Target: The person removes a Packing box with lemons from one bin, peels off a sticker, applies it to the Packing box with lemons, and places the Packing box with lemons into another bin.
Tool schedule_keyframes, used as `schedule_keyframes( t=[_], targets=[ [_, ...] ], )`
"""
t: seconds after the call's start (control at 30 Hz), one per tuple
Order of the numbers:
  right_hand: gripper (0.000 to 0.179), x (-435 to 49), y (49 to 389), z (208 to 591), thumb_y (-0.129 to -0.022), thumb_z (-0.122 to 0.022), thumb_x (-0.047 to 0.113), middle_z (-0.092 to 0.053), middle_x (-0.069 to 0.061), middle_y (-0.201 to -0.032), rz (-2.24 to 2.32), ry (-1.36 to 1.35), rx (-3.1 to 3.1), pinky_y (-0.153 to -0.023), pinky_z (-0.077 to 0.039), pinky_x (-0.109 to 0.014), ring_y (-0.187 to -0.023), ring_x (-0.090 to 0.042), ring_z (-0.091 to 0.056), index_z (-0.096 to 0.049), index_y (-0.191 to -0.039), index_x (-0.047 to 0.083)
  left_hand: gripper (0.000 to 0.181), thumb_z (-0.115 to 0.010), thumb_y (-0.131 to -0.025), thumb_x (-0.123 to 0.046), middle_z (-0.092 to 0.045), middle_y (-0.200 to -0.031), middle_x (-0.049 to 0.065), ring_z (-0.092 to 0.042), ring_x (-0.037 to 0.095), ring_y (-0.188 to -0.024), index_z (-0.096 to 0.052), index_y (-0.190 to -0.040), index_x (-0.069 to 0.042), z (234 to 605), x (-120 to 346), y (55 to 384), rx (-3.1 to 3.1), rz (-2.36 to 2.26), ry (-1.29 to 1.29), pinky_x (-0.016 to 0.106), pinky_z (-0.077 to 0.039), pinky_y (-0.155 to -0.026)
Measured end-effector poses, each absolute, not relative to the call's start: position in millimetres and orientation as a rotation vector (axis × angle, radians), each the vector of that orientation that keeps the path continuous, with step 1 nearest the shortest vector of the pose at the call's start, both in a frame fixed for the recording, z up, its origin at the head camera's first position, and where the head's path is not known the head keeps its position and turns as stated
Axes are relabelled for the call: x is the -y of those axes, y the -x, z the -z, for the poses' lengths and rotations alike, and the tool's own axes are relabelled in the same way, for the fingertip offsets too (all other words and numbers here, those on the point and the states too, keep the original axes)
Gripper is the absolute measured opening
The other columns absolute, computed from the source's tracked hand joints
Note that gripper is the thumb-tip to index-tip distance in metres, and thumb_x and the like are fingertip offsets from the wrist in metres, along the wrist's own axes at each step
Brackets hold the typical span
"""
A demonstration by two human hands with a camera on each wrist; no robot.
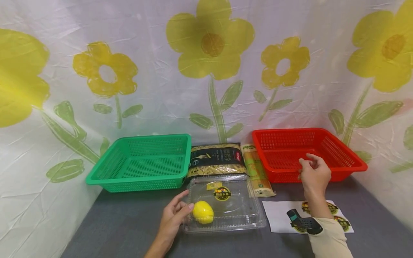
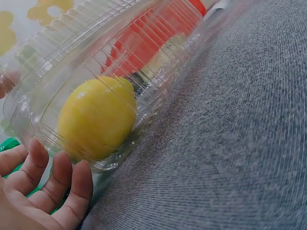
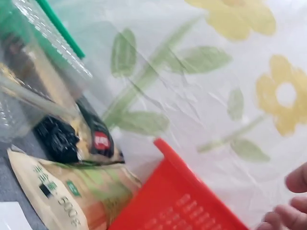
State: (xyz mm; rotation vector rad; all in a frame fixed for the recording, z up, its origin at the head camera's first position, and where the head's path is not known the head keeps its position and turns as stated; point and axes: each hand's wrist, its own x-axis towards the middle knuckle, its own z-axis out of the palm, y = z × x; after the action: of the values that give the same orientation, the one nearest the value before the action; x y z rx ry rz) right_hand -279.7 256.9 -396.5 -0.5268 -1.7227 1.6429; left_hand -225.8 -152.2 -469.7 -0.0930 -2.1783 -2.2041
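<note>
A clear plastic clamshell box (image 1: 230,211) lies closed on the grey table, with a yellow lemon (image 1: 203,212) inside its near left corner. On its lid is a round black-and-yellow sticker (image 1: 222,194). My left hand (image 1: 172,215) rests at the box's left end, thumb by the lid edge. In the left wrist view, loosely bent fingers (image 2: 62,175) are beside the corner near the lemon. Over the front rim of the red basket (image 1: 322,130) hovers my right hand (image 1: 317,177), fingers loosely curled; I see nothing in it.
A green basket (image 1: 138,182) stands at the back left. Behind the box is a dark pasta bag (image 1: 217,157), and a tan food packet (image 1: 258,175) lies beside the red basket. A white sticker sheet (image 1: 274,215) lies under my right forearm. The flowered cloth (image 1: 155,107) hangs behind everything.
</note>
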Motion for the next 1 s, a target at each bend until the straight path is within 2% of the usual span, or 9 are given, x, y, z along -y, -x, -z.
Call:
schedule_keyframes(
  t=[0.1,0.2,0.4,0.57,0.7,0.77,0.9,1.0],
  targets=[
    [0.015,-271.5,282.5,402.2,-0.093,-0.070,0.013,-0.055,0.001,-0.080,-1.708,0.636,1.513,-0.040,-0.044,-0.017,-0.038,-0.009,-0.048,-0.066,-0.106,0.018,0.053,-0.070,-0.095,-0.011,-0.058,-0.076,0.003,-0.047,0.010,-0.059,-0.052,-0.145,-0.007,469.7,149.9,226.4,2.168,2.212,0.101,0.023,-0.040,-0.053],
    [0.016,-283.1,284.3,408.6,-0.092,-0.069,0.011,-0.053,0.001,-0.082,-1.742,0.728,1.342,-0.040,-0.043,-0.016,-0.037,-0.009,-0.046,-0.062,-0.102,0.022,0.054,-0.070,-0.095,-0.011,-0.057,-0.076,0.002,-0.047,0.010,-0.059,-0.051,-0.146,-0.007,469.6,148.3,227.2,2.161,2.218,0.101,0.023,-0.041,-0.053],
    [0.027,-292.4,284.0,421.3,-0.095,-0.069,0.016,-0.047,0.001,-0.093,-1.871,0.838,1.154,-0.044,-0.046,-0.016,-0.044,-0.010,-0.046,-0.048,-0.108,0.025,0.061,-0.071,-0.095,-0.015,-0.058,-0.078,0.002,-0.056,0.013,-0.059,-0.046,-0.150,-0.009,469.5,151.4,226.3,2.140,2.279,0.062,0.026,-0.050,-0.056],
    [0.036,-295.2,284.8,427.2,-0.094,-0.071,0.019,-0.044,0.004,-0.103,-2.010,0.896,1.045,-0.049,-0.051,-0.018,-0.053,-0.012,-0.048,-0.040,-0.110,0.026,0.065,-0.071,-0.095,-0.017,-0.060,-0.080,0.002,-0.049,0.012,-0.057,-0.041,-0.153,-0.009,467.8,153.7,225.1,2.157,2.291,0.013,0.025,-0.045,-0.052],
    [0.034,-297.5,285.2,427.2,-0.094,-0.070,0.017,-0.042,0.004,-0.108,-2.096,0.895,0.974,-0.049,-0.052,-0.020,-0.056,-0.012,-0.050,-0.040,-0.109,0.023,0.067,-0.070,-0.096,-0.019,-0.061,-0.082,0.000,-0.050,0.012,-0.056,-0.038,-0.154,-0.008,465.3,153.7,225.5,2.164,2.360,-0.039,0.027,-0.048,-0.050],
    [0.032,-298.3,285.2,425.7,-0.096,-0.068,0.016,-0.043,0.004,-0.109,-2.131,0.868,0.949,-0.051,-0.053,-0.021,-0.060,-0.012,-0.054,-0.040,-0.109,0.022,0.067,-0.070,-0.095,-0.020,-0.062,-0.083,0.000,-0.052,0.012,-0.055,-0.038,-0.153,-0.007,464.5,154.2,226.1,2.153,2.408,-0.077,0.031,-0.053,-0.050],
    [0.030,-300.3,283.5,422.0,-0.098,-0.065,0.012,-0.044,0.000,-0.109,-2.208,0.805,0.892,-0.057,-0.056,-0.024,-0.071,-0.014,-0.060,-0.039,-0.109,0.021,0.067,-0.070,-0.095,-0.019,-0.062,-0.087,0.000,-0.049,0.012,-0.055,-0.038,-0.152,-0.006,463.2,154.8,227.4,2.120,2.484,-0.133,0.035,-0.057,-0.050],
    [0.028,-303.1,280.9,419.4,-0.098,-0.065,0.011,-0.045,-0.001,-0.108,-2.264,0.779,0.851,-0.061,-0.058,-0.027,-0.074,-0.015,-0.062,-0.040,-0.109,0.019,0.067,-0.069,-0.095,-0.018,-0.061,-0.091,0.002,-0.055,0.015,-0.068,-0.038,-0.152,-0.003,462.7,153.7,228.4,2.113,2.521,-0.139,0.042,-0.059,-0.053]
  ],
)
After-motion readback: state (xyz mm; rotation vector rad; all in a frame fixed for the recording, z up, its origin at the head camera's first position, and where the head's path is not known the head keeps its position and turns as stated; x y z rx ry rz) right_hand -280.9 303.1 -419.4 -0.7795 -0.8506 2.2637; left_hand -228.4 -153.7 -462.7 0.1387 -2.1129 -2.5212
